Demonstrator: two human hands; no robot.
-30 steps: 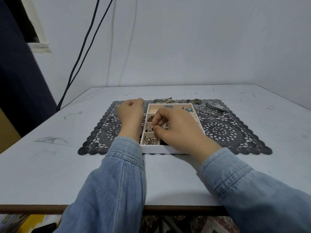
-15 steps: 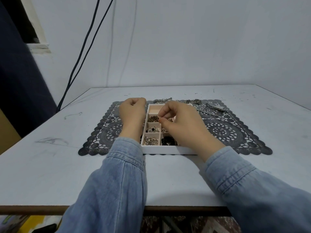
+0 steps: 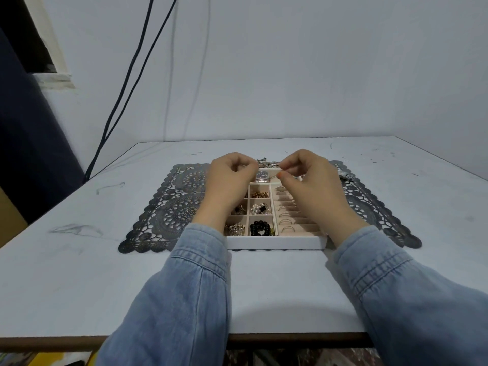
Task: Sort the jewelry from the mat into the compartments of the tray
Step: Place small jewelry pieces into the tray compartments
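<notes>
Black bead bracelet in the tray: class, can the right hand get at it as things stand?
Probably yes: the black bead bracelet lies uncovered with nothing over it, though the right hand is pinching a thin silvery piece.

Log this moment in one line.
stage: sorting | right hand: pinches thin piece over tray | left hand: curled, hold unclear | watch: in tray
</notes>
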